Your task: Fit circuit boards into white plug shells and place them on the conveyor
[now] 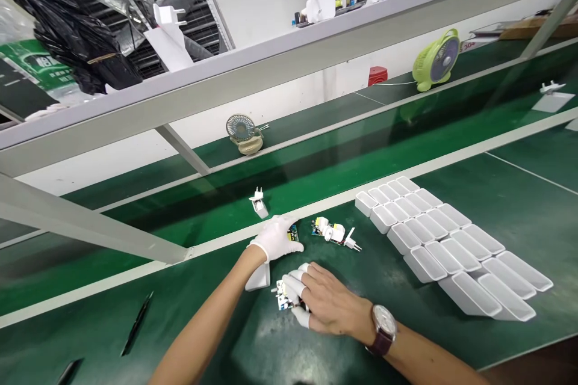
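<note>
My left hand (274, 239), in a white glove, reaches over a small circuit board (293, 233) near the bench's back rail; its thumb and fingers are apart around the board. My right hand (316, 298), with white finger covers and a watch on the wrist, has its fingers bent over another circuit board (283, 296) with white parts. A white case (259, 277) lies under my left wrist. Behind the hands lies a further board with a white plug (332, 232). One white case with a plug (259, 203) sits on the green belt.
Rows of open white cases (433, 228) stand at the right. Two dark pens (136, 323) lie at the left. A slanted metal post (90, 222) rises at the left. Beyond the belt are a small fan (241, 129) and a green fan (437, 60), below a raised shelf (289, 48).
</note>
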Motion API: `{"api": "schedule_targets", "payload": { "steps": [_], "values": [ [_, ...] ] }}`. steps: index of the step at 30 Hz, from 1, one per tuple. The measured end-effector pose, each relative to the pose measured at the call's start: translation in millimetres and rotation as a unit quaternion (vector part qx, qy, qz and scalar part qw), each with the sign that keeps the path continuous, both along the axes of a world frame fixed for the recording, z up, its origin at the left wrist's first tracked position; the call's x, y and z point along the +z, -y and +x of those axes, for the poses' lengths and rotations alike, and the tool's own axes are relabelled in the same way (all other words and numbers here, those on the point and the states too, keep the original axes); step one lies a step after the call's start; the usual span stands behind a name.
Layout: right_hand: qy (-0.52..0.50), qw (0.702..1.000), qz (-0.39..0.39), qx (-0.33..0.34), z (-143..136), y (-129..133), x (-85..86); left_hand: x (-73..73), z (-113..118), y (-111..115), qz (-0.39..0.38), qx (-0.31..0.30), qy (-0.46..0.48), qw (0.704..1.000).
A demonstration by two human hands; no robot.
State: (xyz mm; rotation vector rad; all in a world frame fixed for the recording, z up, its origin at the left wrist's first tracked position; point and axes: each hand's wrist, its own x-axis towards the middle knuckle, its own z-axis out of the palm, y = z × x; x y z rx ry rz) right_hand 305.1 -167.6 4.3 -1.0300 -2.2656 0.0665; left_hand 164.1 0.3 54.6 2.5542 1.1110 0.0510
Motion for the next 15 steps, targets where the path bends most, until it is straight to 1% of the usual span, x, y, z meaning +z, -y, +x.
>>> {"api": "schedule_targets", "payload": {
  "steps": [5, 10, 12, 15],
  "values": [
    [-0.014, 1.000, 0.007, 0.002, -0.2, -0.4, 0.4, -13.8, 24.1, 7.3, 0.012, -0.034, -0.018, 0.999],
    [-0.028, 1.000, 0.006, 0.009, 1.1, -2.5, 1.2, -21.5, 49.5, 5.4, 0.027, -0.026, -0.011, 0.999],
    [-0.028, 1.000, 0.009, 0.011, 2.7, -3.0, 2.5, -22.1, 53.5, 4.6, 0.035, -0.013, -0.007, 0.999],
    [-0.032, 0.999, 0.018, 0.012, 5.2, -2.6, 6.3, -22.0, 52.1, 7.3, 0.040, 0.007, 0.003, 0.999]
  ]
}}
